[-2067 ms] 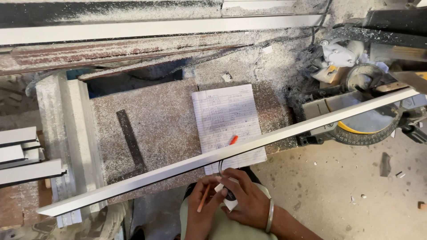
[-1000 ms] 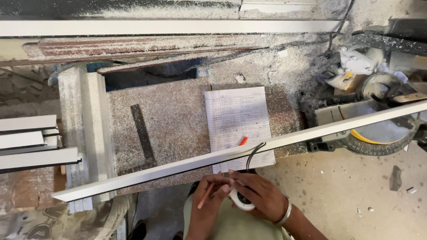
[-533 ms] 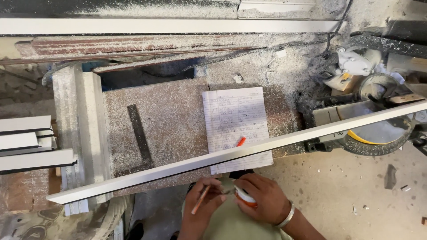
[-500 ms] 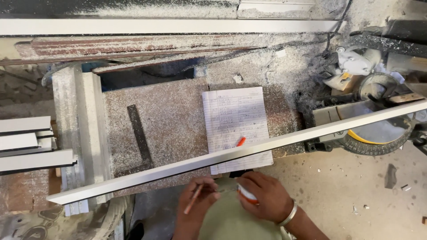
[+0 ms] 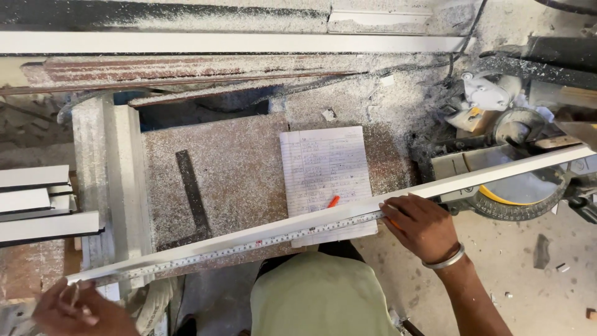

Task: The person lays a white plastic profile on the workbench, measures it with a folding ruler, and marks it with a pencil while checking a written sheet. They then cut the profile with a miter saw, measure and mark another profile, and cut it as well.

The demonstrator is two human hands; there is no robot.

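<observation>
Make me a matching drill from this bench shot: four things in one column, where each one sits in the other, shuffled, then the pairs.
Things:
1. tape measure
2. notepad
3. right hand
4. left hand

Places:
A. at the strip's left end, bottom left corner of the view
B. flat on the dusty board, partly under the white trim strip
C. stretched along the strip's near edge
D. pressing on the strip just right of the notepad

Pairs: 1-C, 2-B, 3-D, 4-A
</observation>
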